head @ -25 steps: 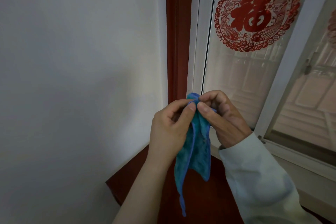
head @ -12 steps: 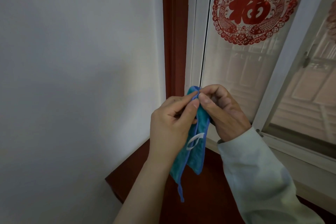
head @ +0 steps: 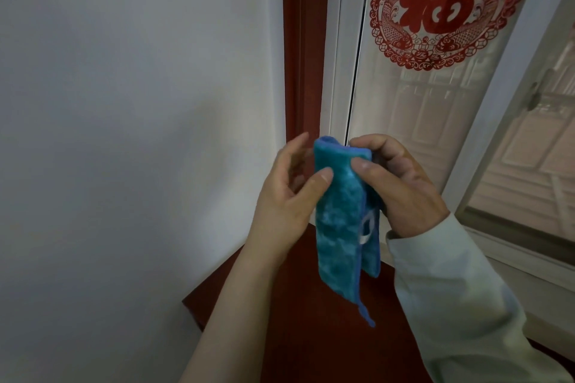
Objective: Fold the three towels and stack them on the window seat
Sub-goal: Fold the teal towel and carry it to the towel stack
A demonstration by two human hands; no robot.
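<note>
Towel: the blue fluffy cloth towel (head: 339, 221) hangs between both hands, above the seat and clear of it.
Left hand: the left hand (head: 289, 196) is at the towel's left edge, thumb on its near face.
Right hand: the right hand (head: 401, 183) is at the towel's top right, thumb near, fingers behind.
Seat: the dark red wooden window seat (head: 311, 345) lies below the hands.
Left: the plain white wall (head: 124, 134).
Middle: the dark red wooden upright (head: 305, 40), behind the towel.
Right: the white-framed glass window (head: 435, 121), with a round red paper-cut (head: 448, 6) high on it.

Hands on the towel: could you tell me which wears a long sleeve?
The right hand, pinching the blue towel: a pale sleeve covers its wrist, while the left hand has a bare forearm.
</note>
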